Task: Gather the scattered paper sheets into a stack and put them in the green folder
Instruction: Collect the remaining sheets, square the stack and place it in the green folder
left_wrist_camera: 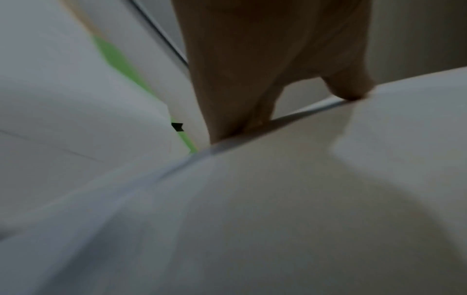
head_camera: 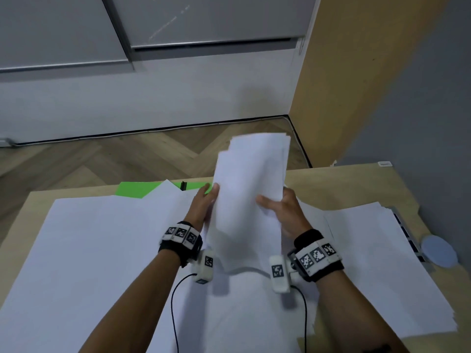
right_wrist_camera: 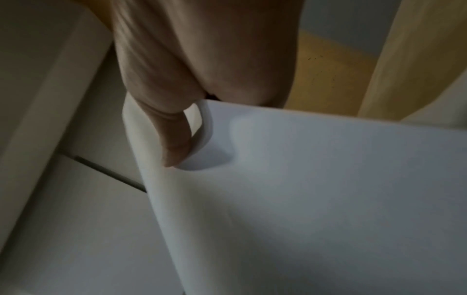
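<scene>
Right now you hold the stack of sheets (head_camera: pixel 248 189) upright between both hands, probably to square its edges before it goes into the green folder (head_camera: pixel 137 190), which lies half covered at the table's (head_camera: pixel 356 184) far edge. Your left hand (head_camera: pixel 204 203) grips one side with the thumb in front, while your right hand (head_camera: pixel 283 212) pinches the other, fingers curled behind.

White paper stack (head_camera: pixel 248 189) upright; green folder (head_camera: pixel 132 189) mostly covered.

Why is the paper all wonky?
The stack held by both hands, left and right, is uneven: its top edges step out of line. Loose sheets also cover most of the green folder.
</scene>
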